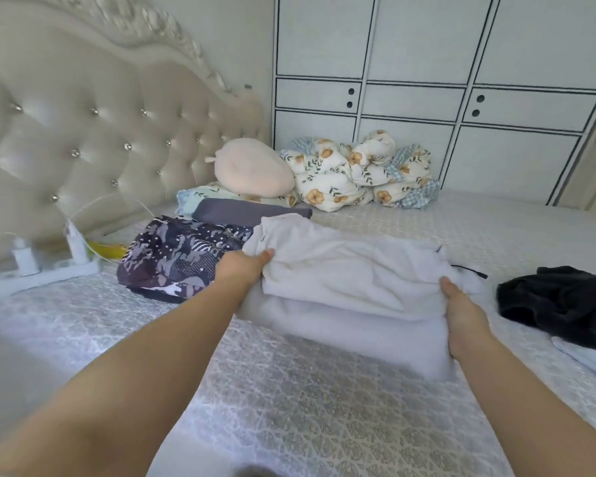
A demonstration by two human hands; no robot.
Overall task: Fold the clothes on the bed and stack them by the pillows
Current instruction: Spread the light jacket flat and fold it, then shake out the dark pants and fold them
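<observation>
Now, hands around folded white garment

Pretty bright, soft daylight, kinda washed out on the white stuff. Motion blur smears the headboard and left edge; wide-angle lens bends the wardrobe lines.

Head view, downward (close over bed)

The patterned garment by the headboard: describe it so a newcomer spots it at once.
Start at the tufted headboard. On the bed just below it lies a folded patterned garment, beside the left hand. It alone is dark purple with pale prints; its neighbours are plain grey and white.
</observation>
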